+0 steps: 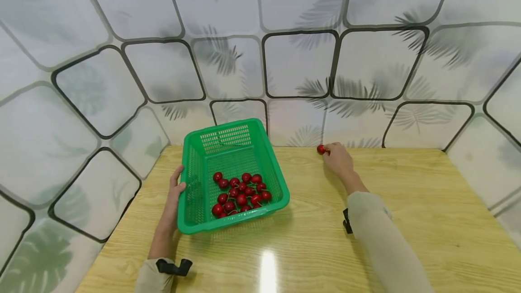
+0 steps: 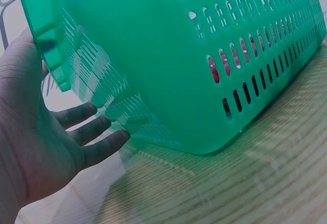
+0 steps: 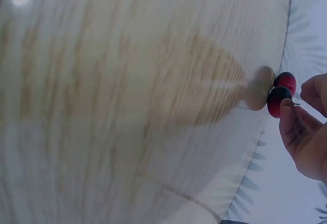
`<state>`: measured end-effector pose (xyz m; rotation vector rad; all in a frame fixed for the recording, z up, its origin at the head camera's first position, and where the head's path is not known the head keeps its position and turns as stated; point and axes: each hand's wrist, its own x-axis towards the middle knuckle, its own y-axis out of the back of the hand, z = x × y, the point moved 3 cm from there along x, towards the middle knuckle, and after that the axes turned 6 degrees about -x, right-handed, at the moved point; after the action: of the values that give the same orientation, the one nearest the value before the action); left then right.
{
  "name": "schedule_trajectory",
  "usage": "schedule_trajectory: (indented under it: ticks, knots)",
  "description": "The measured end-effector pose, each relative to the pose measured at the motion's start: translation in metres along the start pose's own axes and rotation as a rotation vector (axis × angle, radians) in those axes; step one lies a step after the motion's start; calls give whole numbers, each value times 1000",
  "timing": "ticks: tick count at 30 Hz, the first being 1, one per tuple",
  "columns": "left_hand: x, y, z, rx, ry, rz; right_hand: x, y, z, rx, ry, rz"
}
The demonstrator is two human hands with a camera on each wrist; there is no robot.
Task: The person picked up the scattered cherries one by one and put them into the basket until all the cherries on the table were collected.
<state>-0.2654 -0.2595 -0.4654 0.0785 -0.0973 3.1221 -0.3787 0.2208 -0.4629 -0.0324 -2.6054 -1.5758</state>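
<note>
A green plastic basket [image 1: 234,225] with slotted walls stands left of centre on the table, with many red cherries [image 1: 242,199] gathered in its near part. My left hand [image 1: 175,189] is at the basket's left side. In the left wrist view its fingers [image 2: 104,150] are spread and nearly straight beside the wall, and one digit passes behind the rim. At the table's back edge, my right hand [image 1: 338,159] is at two cherries. In the right wrist view its fingertips pinch at the stem of the darker cherry [image 3: 279,100]; the other cherry [image 3: 286,82] touches it.
The light wooden table [image 1: 309,238] runs back to a patterned curtain [image 1: 301,67] with leaf prints and dark outlines, which also encloses both sides. A bright light reflection lies near the table's front.
</note>
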Motion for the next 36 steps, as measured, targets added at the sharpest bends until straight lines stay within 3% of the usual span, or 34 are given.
schedule_trajectory:
  ticks: [7, 18, 36]
  knots:
    - [0, 0, 0, -13, -2, -3, 3, -1, 1, 17, 0, -50]
    - [0, 1, -3, -1, -4, -8, 8, -3, 7, 48, 23, -60]
    - [2, 4, -4, -10, -13, -19, 7, 2, -5, 52, 26, 13]
